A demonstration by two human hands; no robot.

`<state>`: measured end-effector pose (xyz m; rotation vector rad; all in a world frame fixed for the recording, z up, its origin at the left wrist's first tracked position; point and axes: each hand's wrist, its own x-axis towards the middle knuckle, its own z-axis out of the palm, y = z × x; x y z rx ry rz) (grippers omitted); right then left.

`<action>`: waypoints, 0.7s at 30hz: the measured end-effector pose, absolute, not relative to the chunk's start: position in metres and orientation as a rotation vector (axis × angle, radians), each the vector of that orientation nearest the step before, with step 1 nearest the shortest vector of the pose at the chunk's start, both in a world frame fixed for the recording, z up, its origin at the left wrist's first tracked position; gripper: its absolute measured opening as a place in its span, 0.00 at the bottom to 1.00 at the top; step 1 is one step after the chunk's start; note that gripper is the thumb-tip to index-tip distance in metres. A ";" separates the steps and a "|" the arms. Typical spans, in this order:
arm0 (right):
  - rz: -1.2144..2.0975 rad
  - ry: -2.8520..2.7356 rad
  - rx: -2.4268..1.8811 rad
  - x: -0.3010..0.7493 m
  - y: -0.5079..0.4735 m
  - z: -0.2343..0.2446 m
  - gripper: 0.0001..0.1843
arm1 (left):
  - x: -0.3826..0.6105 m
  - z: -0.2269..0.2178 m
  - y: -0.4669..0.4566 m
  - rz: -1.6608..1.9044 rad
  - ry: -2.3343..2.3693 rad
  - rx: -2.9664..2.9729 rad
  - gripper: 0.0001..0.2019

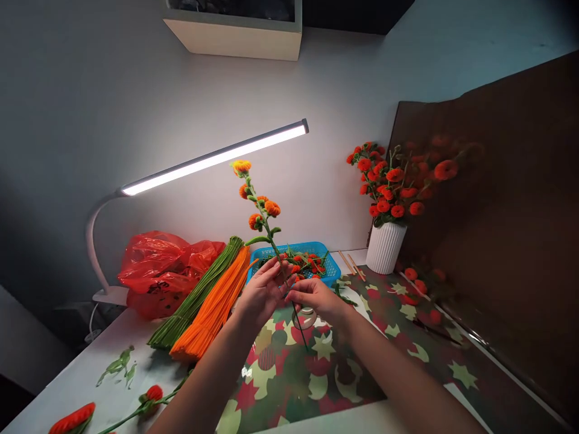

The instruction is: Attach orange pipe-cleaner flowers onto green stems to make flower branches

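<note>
Above the worktop [85,374], short of its back edge, the flower stem [268,231] slants up from the left hand [268,284] holding it; the right hand [316,298] pinches it lower.

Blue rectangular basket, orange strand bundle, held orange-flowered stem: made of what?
Blue rectangular basket: likely semi-glossy plastic; perforated walls. Orange strand bundle: matte, fuzzy-looking strands suggest chenille. Orange-flowered stem: probably matte chenille, flowers look fuzzy; thin lower end possibly wire.
</note>
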<state>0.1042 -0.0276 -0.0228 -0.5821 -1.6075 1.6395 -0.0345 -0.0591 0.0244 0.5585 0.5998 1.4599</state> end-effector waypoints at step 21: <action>1.930 -1.607 -0.481 0.106 -0.036 -0.018 0.17 | -0.043 0.032 -0.060 1.351 0.705 0.529 0.10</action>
